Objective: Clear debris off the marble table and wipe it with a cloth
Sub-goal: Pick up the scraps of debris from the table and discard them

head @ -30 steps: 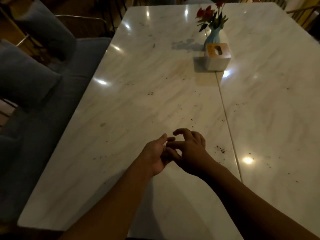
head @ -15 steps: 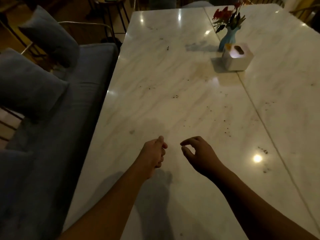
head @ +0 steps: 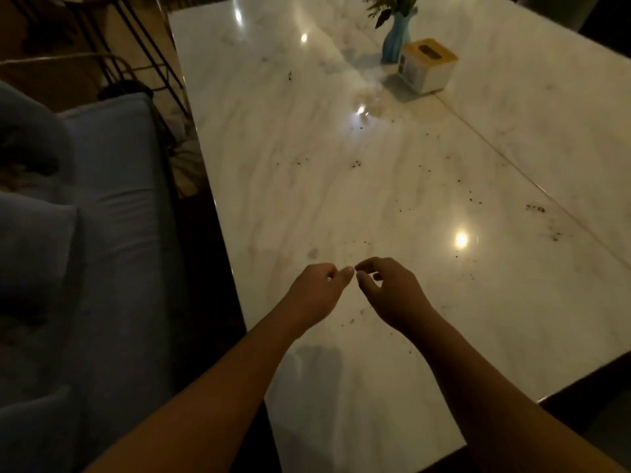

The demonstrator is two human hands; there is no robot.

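Observation:
The white marble table (head: 300,199) fills the head view and carries dark crumbs of debris (head: 356,163), with more near the seam (head: 536,208) and by my wrists (head: 351,322). My left hand (head: 317,291) hovers low over the near part of the table, curled into a loose fist; nothing shows in it. My right hand (head: 392,291) is just beside it, fingers bent, thumb and forefinger slightly apart and holding nothing I can see. The fingertips of both hands nearly touch. No cloth is in view.
A blue vase with red flowers (head: 396,39) and a white tissue box with a yellow top (head: 426,64) stand at the far middle of the table. A blue sofa (head: 112,233) runs along the table's left edge. Dark chair legs (head: 136,46) stand behind it.
My hands were touching a second ago, drew apart, and have now come close together again. The view has swung, so the table's left edge and near corner sit more centrally.

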